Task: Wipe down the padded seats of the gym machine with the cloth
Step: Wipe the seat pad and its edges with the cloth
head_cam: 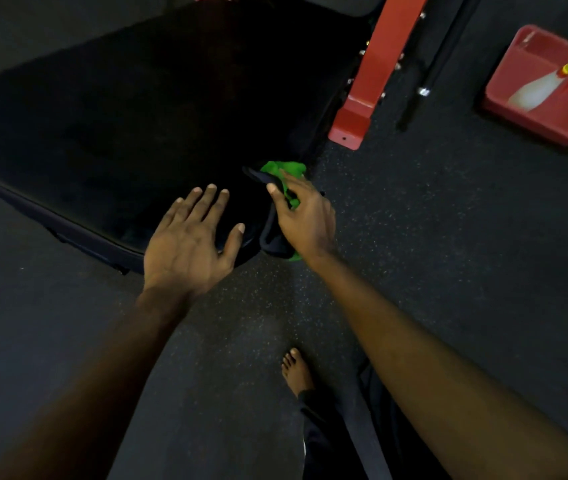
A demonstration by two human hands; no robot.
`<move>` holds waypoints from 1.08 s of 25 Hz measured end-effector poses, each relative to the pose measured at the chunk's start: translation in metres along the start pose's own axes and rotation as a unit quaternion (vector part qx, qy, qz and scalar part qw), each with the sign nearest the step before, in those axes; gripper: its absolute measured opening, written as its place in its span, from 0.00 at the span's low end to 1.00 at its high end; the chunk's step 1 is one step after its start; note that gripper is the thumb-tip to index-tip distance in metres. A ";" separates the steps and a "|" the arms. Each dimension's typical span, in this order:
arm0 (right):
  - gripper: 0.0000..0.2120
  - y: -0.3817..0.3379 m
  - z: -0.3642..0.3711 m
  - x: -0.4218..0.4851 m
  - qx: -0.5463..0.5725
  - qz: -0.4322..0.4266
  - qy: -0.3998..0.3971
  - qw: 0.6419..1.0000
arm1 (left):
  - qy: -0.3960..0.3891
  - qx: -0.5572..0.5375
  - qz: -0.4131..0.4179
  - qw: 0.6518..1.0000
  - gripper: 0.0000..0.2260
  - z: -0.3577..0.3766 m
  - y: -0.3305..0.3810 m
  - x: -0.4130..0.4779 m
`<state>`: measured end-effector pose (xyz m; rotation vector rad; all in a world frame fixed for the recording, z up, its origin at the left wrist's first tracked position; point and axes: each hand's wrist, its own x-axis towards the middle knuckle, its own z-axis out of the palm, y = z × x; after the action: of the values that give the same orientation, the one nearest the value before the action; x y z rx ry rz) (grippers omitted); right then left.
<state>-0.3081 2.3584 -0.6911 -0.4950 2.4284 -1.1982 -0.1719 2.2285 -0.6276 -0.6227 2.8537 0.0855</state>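
A wide black padded seat fills the upper left of the head view. My left hand lies flat with fingers spread on the seat's near corner. My right hand grips a green and dark cloth at the seat's right edge, with the cloth bunched under the fingers and hanging down past the pad's corner.
The machine's red steel frame leg stands just right of the seat, with a black bar beside it. A red tub holding a white spray bottle sits on the dark rubber floor at the upper right. My bare foot is below.
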 end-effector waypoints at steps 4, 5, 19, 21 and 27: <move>0.20 0.008 -0.007 0.037 -0.024 0.025 -0.008 0.999 | 0.006 0.006 -0.008 1.000 0.30 0.003 0.000 -0.001; 0.19 0.007 -0.007 0.034 -0.025 0.021 -0.014 0.999 | 0.008 0.009 -0.009 1.000 0.30 0.003 0.000 -0.001; 0.19 0.019 -0.009 0.048 -0.072 -0.074 -0.068 0.992 | -0.009 0.021 -0.025 0.999 0.31 0.001 0.002 0.002; 0.19 0.020 -0.013 0.040 -0.070 -0.077 -0.069 0.992 | -0.015 0.021 -0.028 0.999 0.31 0.001 0.003 0.001; 0.18 0.026 -0.022 0.031 -0.094 -0.135 -0.125 0.978 | -0.045 0.025 -0.035 0.998 0.31 -0.007 0.004 0.003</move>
<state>-0.3495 2.3736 -0.7053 -0.9969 2.3164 -0.9395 -0.1780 2.2303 -0.6214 -0.6908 2.7358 0.0301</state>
